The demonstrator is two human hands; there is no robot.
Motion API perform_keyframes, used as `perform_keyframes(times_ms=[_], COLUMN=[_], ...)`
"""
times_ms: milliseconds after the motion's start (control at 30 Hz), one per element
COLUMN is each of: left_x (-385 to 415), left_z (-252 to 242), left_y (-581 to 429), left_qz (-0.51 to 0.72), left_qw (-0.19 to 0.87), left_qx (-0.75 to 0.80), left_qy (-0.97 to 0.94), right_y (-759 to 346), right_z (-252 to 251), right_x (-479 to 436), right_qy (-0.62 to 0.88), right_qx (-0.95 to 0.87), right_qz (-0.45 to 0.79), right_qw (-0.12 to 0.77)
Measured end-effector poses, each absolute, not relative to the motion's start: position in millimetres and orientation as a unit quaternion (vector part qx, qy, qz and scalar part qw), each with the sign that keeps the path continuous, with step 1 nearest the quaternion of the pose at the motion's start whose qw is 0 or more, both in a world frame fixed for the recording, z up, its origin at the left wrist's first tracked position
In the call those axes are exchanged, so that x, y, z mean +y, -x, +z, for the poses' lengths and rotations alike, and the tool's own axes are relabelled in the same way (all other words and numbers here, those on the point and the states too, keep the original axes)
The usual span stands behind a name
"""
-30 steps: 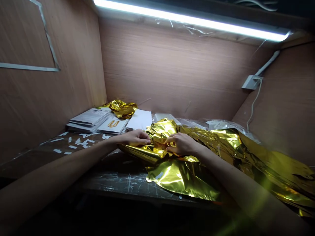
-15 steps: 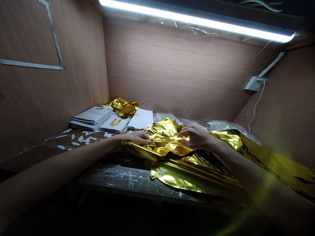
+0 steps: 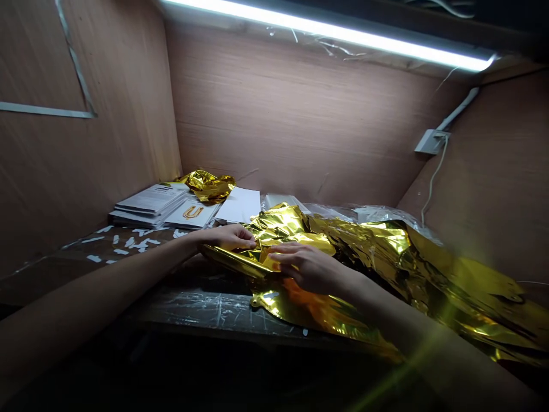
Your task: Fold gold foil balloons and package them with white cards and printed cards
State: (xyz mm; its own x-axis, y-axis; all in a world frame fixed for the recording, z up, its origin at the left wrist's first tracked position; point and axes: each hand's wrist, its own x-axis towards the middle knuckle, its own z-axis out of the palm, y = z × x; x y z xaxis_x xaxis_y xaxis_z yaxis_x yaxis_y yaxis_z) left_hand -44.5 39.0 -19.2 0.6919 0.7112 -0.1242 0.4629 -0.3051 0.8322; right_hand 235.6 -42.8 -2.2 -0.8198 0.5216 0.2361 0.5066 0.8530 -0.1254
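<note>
Crumpled gold foil (image 3: 283, 220) lies in a heap across the middle of the table and runs off to the right. At its left end my left hand (image 3: 234, 236) is closed, thumb and fingers pinching the foil. My right hand (image 3: 300, 263) rests on the foil just to the right, palm down, with its fingers somewhat apart and pointing left; nothing shows gripped in it. Below both hands, a smooth rounded foil piece (image 3: 278, 303) with a small tab hangs toward the table's front edge.
Stacked printed cards (image 3: 150, 197) stand at the back left, beside a card with a gold U shape (image 3: 193, 212). Another crumpled foil piece (image 3: 210, 186) lies behind them. White scraps (image 3: 141, 245) are scattered at left. Clear plastic bags (image 3: 386, 216) lie at the back right.
My right hand has moved left and toward me, close to my left hand. The foil under it has shifted, and more spreads out at the right. The view has turned slightly.
</note>
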Motion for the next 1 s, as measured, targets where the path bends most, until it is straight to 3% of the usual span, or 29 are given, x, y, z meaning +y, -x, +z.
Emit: perform_keyframes(times_ms=[200, 1000], left_x=[34, 31], left_z=[-14, 1], left_y=[58, 65], left_qz=[0.103, 0.013], left_qw=[0.519, 0.387], left_qx=[0.426, 0.506], left_qy=[-0.734, -0.771], right_y=[-238, -247], right_z=[-37, -49], right_x=[-35, -39], right_qy=[0.306, 0.291], right_qx=[-0.944, -0.944], right_qz=[0.081, 0.091], right_qw=[0.099, 0.123])
